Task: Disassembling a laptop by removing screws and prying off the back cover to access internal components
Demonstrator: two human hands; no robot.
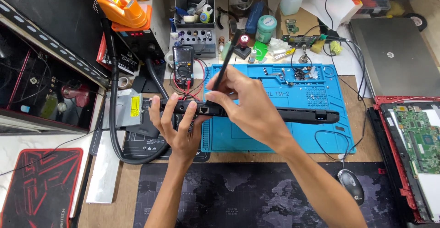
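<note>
A black laptop [298,114] is held up on its edge over the blue repair mat [330,95], its long side facing me. My left hand [179,127] grips the laptop's left end from below, fingers wrapped over the top. A thin black pry tool [225,65] is pinched in my right hand [245,104], its lower tip pressed at the laptop's edge near the left ports. The tool slants up and away from me.
A multimeter [183,63] and hot-air station [137,40] stand behind the left hand. A silver optical drive [121,111] lies left. A closed grey laptop [394,53] and an opened red-framed one [412,150] sit right. A mouse [351,185] rests on the dark desk mat.
</note>
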